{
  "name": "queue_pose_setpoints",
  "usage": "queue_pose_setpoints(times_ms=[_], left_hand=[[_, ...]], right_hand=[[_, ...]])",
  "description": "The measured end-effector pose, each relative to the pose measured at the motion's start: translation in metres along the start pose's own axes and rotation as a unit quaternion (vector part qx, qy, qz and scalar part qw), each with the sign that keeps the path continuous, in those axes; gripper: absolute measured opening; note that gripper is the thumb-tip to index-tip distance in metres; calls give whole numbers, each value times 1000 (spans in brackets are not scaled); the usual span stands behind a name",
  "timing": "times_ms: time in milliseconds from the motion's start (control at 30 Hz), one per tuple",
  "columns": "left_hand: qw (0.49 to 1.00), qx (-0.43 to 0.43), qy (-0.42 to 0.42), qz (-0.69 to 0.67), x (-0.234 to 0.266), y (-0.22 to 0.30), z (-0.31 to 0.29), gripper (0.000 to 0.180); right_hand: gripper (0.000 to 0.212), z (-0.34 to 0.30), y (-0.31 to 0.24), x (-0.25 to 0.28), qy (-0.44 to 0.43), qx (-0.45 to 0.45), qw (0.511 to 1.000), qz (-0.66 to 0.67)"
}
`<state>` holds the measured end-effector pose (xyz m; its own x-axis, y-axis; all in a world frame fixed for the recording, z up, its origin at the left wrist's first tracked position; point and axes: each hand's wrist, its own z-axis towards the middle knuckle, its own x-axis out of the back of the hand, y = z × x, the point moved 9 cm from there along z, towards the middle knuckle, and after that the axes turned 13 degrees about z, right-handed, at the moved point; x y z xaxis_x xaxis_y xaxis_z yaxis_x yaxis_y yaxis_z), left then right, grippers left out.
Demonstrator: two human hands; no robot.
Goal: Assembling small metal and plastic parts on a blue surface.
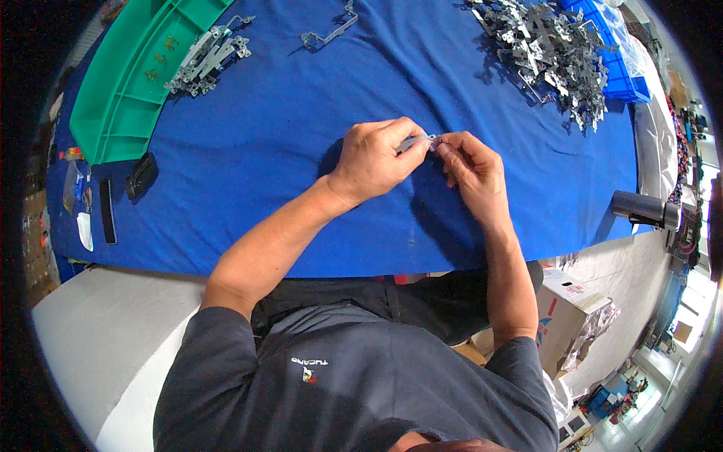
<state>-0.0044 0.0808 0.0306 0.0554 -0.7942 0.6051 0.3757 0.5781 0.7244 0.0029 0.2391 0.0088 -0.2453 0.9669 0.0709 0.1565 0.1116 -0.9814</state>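
Over the middle of the blue cloth, my left hand (380, 157) pinches a small metal bracket (410, 143) between thumb and fingers. Most of the bracket is hidden by that hand; a bit of its end shows between the two hands. My right hand (476, 167) meets it there, thumb and fingertips closed at the bracket's right end. Whether a smaller part sits in those right fingertips is too small to tell. Farther off, a single bent metal bracket (331, 32) lies on the cloth. A loose stack of metal brackets (209, 62) rests at the far left.
A green plastic tray (124, 113) with small brass-coloured pieces (160, 59) stands left. At the far right, many metal brackets (553, 56) are heaped beside a blue bin (626, 89). A dark cylinder (644, 209) lies at the right edge; a black strip (108, 211) lies left.
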Motion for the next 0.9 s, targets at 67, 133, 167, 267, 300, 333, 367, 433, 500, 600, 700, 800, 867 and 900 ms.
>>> queue_pose_setpoints(times_ms=[67,133,167,267,300,333,367,433,500,600,700,800,867,900], left_hand=[[1000,-24,-3,4,-3,4,-1,9],[1000,-18,6,2,0,3,0,9],[1000,-14,15,0,3,3,0,9],[998,34,32,-44,3,-5,1,10],[998,35,33,-42,5,-6,1,10],[998,38,37,-35,6,-7,0,10],[998,41,41,-29,8,-8,0,10],[997,54,35,-38,8,-7,2,10],[996,68,29,-46,6,-9,2,10],[994,82,23,-71,3,-14,1,10],[995,83,25,-49,7,-12,1,10],[997,65,34,-29,8,-9,2,10],[997,75,9,-22,3,-11,2,11],[997,75,9,-22,1,-12,1,11]], right_hand=[[14,0,-3,5,39,57,998,-11],[13,-1,-14,9,75,113,991,-20],[14,0,-13,14,85,78,993,22],[18,0,-10,17,70,33,997,19],[19,0,-4,9,36,-3,999,22],[19,0,1,1,2,-39,999,24],[18,1,-1,-1,4,-35,999,12],[17,0,1,2,2,-43,999,11],[17,-1,2,2,-4,-50,999,13],[16,-2,0,2,11,-46,999,14],[16,-2,2,-4,-9,-56,998,20],[16,-2,-4,-3,-3,13,1000,-10],[15,-2,-1,2,25,3,1000,-4],[15,-2,0,2,25,3,1000,-4]])
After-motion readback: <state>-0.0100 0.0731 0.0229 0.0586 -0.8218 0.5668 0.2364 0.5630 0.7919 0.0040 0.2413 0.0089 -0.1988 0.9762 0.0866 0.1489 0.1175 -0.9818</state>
